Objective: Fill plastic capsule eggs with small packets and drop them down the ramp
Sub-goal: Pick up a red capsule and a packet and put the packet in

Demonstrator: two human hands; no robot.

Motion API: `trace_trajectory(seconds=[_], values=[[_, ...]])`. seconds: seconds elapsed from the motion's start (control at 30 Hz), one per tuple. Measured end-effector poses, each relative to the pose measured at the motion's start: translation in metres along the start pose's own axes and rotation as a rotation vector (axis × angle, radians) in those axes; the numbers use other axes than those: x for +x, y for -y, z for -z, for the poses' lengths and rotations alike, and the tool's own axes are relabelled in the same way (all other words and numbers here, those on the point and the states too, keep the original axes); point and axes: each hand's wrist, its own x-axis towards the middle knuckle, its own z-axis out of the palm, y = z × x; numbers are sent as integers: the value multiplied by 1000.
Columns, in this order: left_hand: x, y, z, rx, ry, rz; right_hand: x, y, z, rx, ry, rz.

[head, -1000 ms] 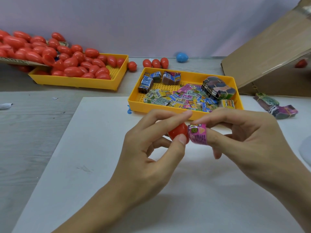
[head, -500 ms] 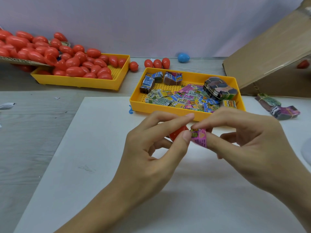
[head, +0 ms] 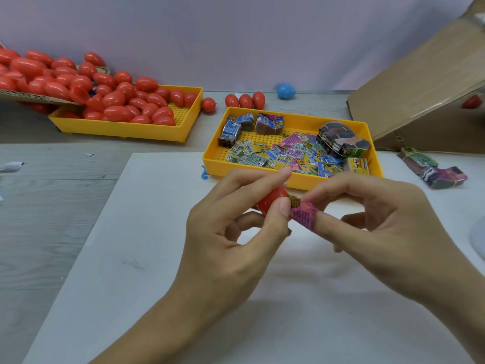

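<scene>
My left hand (head: 231, 240) pinches a red capsule egg half (head: 270, 202) between thumb and fingers, above the white board. My right hand (head: 380, 227) pinches a small pink packet (head: 303, 212), curled round its index finger, with one end at the egg's opening. Most of the egg is hidden by my left fingers. A yellow tray (head: 215, 164) of loose colourful packets (head: 288, 153) lies just beyond my hands. The cardboard ramp (head: 420, 82) rises at the right.
A second yellow tray (head: 126, 130) at the left back is heaped with red eggs (head: 118, 101). Three red eggs (head: 245, 101) and a blue egg (head: 286, 91) lie near the wall. Bundled packets (head: 433, 170) lie right of the packet tray. One red egg (head: 471, 101) sits beside the ramp.
The pink packet has tilted and moved closer into the egg's opening, and my left thumb now overlaps its end. Both hands stay in the same place.
</scene>
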Motion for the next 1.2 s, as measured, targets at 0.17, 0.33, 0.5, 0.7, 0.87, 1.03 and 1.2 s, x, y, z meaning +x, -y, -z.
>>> trace_trajectory(seconds=[0.17, 0.33, 0.5, 0.7, 0.87, 1.03, 1.2], values=[[-1, 0, -2, 5, 10, -22, 1, -1, 0, -38, -16, -12], [-1, 0, -1, 41, 1, -44, 2, 2, 3, -2, 85, -54], [0, -1, -1, 75, -17, -65, 2, 2, 3, -38, 25, -92], [-4, -3, -2, 316, 4, -251, 0, 2, -1, -92, 0, -91], [-5, -1, -2, 276, 9, -223, 2, 1, 2, 5, 2, -105], [-5, 0, -3, 179, 24, -175, 4, 5, 4, 234, 58, -152], [-7, 1, -2, 81, 22, -158, 6, 7, 5, 352, 66, -233]])
